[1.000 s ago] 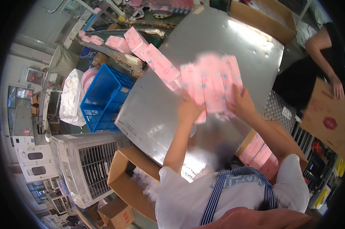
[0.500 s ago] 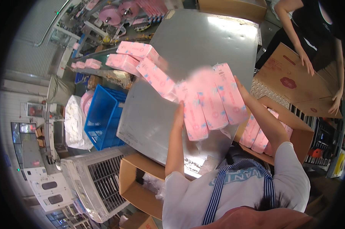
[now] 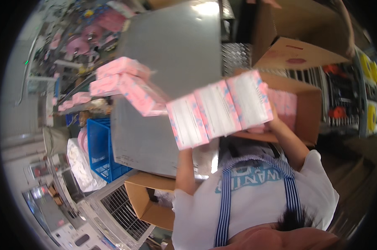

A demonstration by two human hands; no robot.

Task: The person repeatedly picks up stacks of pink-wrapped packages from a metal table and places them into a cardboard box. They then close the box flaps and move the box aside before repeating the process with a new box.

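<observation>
Three pink tissue packs (image 3: 219, 109) with white panels hang side by side in a row above the table's near right corner. My left hand (image 3: 185, 151) grips the row's left end, its fingers mostly hidden by the packs. At the other end my right hand (image 3: 275, 121) presses in, so the row is squeezed between both hands. Several more pink packs (image 3: 139, 95) lie on the metal table (image 3: 167, 54) at the left. Just right of the held row stands an open carton (image 3: 309, 112) with pink packs (image 3: 286, 104) inside.
Another person's arm (image 3: 345, 25) is beside a second, large carton (image 3: 305, 25) at the upper right. A blue crate (image 3: 100, 146) stands left of the table. An open carton (image 3: 144, 200) with clear plastic sits at the lower left. Machinery (image 3: 84, 41) runs along the far left.
The held packs have tipped, so white panels face up instead of printed pink sides. They are nearer the right carton. The other person's carton has been lifted and turned. My view has swung right.
</observation>
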